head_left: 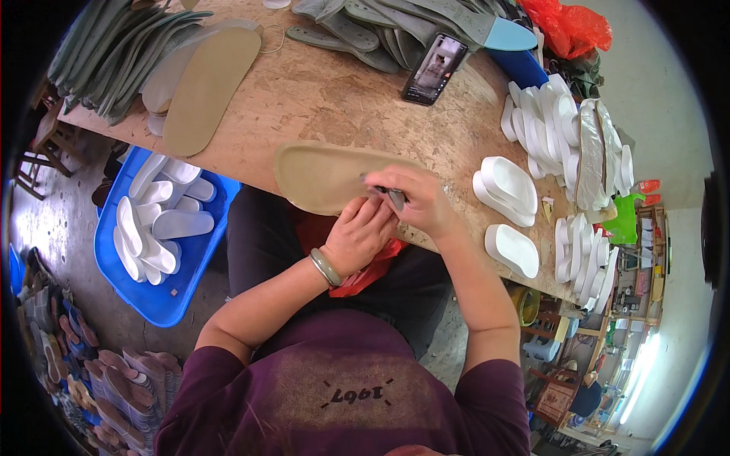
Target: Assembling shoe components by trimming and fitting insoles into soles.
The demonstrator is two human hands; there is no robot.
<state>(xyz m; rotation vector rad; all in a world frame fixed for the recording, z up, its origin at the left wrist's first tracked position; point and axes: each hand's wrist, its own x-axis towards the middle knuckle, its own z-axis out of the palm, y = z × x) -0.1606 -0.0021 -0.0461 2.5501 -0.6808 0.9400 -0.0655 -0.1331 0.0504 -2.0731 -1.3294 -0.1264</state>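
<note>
A tan footbed-shaped sole [312,173] lies along the table's near edge, its right part covered by my hands. My left hand [363,234], with a bangle at the wrist, is closed on the sole's near edge, fingers bunched together; their tips are partly hidden beside the other hand. Above it, my right hand [417,196] is closed around a small dark tool [395,199] with a greyish flat part. The tool's exact kind does not show, and it is held low over the sole close to my left fingers.
The wooden table [251,121] bears a larger tan sole sheet [213,91], grey sole stacks [114,61] and a phone [435,70]. White soles [511,251] stand at right. A blue bin [163,304] of white soles is at left; red plastic [369,273] lies on my lap.
</note>
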